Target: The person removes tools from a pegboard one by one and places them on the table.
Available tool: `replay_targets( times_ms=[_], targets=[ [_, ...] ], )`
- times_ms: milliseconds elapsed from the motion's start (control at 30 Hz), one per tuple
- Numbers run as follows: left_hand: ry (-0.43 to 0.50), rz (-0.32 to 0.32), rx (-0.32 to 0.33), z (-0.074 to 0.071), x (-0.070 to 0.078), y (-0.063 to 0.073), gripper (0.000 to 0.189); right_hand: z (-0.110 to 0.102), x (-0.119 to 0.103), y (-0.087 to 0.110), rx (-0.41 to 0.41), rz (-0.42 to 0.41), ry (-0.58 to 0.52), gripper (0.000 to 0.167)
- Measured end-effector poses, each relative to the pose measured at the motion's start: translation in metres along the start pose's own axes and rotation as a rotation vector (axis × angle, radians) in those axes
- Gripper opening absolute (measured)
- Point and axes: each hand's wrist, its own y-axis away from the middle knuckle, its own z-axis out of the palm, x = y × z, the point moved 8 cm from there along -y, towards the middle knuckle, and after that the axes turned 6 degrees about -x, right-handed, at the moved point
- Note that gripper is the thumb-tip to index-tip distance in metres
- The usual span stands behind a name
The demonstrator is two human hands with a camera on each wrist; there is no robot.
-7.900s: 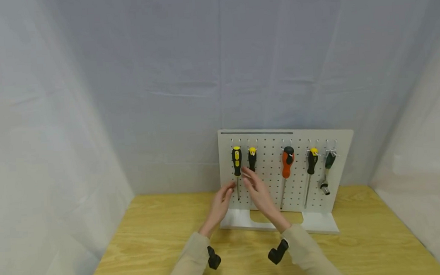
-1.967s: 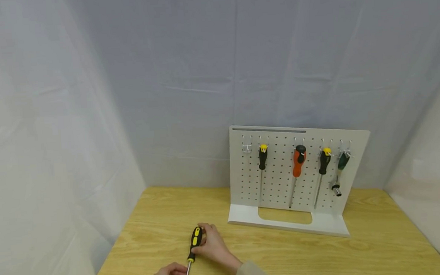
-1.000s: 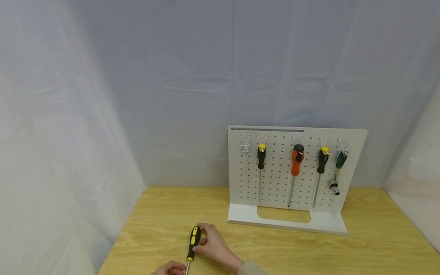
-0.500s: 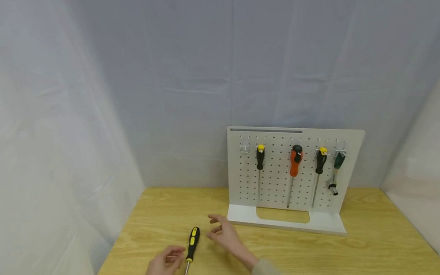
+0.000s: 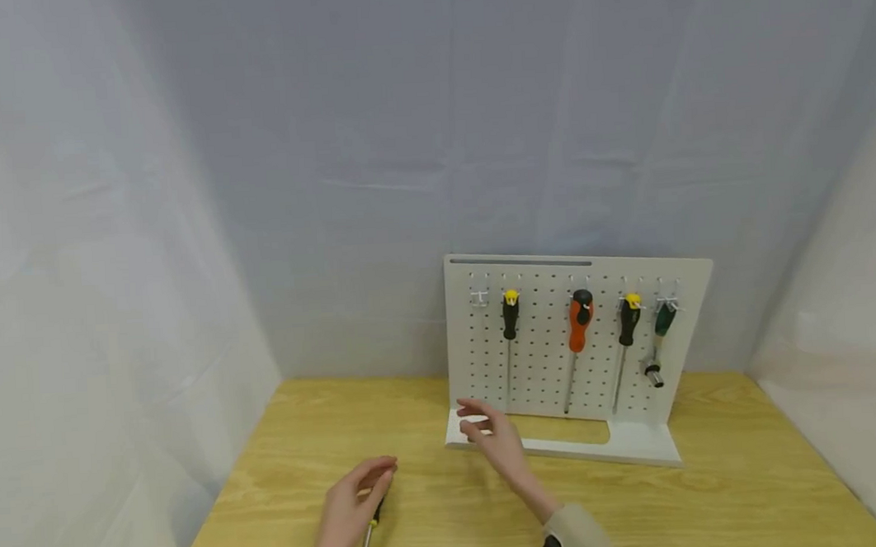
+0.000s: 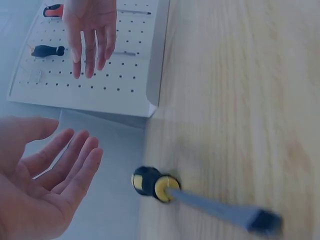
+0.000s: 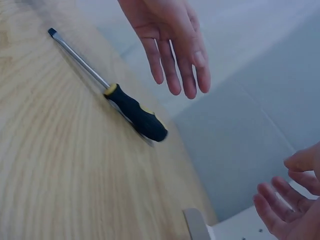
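A black-and-yellow flat-blade screwdriver (image 7: 135,114) lies on the wooden table (image 5: 305,429). Above its handle, with a gap below, hovers my left hand (image 5: 352,508), holding nothing, its fingers loosely bent; in the head view it hides most of that handle. My right hand (image 5: 501,445) is in the air before the left foot of the white pegboard (image 5: 547,367), its palm turned left and nothing in it. On the board hang a slim black screwdriver with a yellow top (image 5: 510,315), an orange-and-black screwdriver (image 5: 579,322) and another black-and-yellow screwdriver (image 5: 630,321).
At the board's right end hangs a green-handled tool with a metal socket-like end (image 5: 662,321). A bare wire hook (image 5: 480,296) is at its upper left. Pale cloth (image 5: 329,188) encloses the table at the back and sides.
The screwdriver left the board's leftmost hook and came to lie on the table. Both hands then let go of it; the right moved right toward the board, the left rose forward over the handle.
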Motion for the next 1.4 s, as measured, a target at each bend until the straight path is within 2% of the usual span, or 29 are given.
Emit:
replay_targets(
  times_ms=[133,200,333,567,767,933,1067,1267,1400],
  targets=[
    [0.021,0.057,-0.009,0.012,0.013,-0.012,0.023,-0.022,-0.001,-0.002,0.039,0.026,-0.040,0.034],
    [0.059,0.071,-0.024,0.019,0.019,-0.018,0.025,-0.033,0.008,-0.004,0.058,0.035,-0.036,0.035],
    [0.118,0.092,-0.060,0.033,0.027,-0.031,0.026,-0.052,0.005,-0.007,0.081,0.051,-0.043,0.038],
    [0.122,0.164,-0.089,0.055,0.046,-0.052,0.026,-0.081,-0.005,-0.018,0.151,0.010,-0.058,0.037],
    [0.150,0.199,-0.115,0.072,0.054,-0.069,0.029,-0.102,-0.015,-0.026,0.223,-0.022,-0.069,0.039],
    [0.196,0.226,-0.123,0.084,0.058,-0.085,0.030,-0.115,-0.021,-0.034,0.264,-0.028,-0.054,0.040],
    [0.219,0.247,-0.121,0.091,0.063,-0.098,0.030,-0.121,-0.024,-0.043,0.264,-0.045,-0.044,0.041],
    [0.249,0.254,-0.126,0.104,0.067,-0.117,0.032,-0.127,-0.022,-0.055,0.240,-0.048,-0.057,0.042],
    [0.296,0.235,-0.145,0.113,0.066,-0.128,0.032,-0.127,-0.022,-0.058,0.208,-0.043,-0.056,0.043]
  ],
)
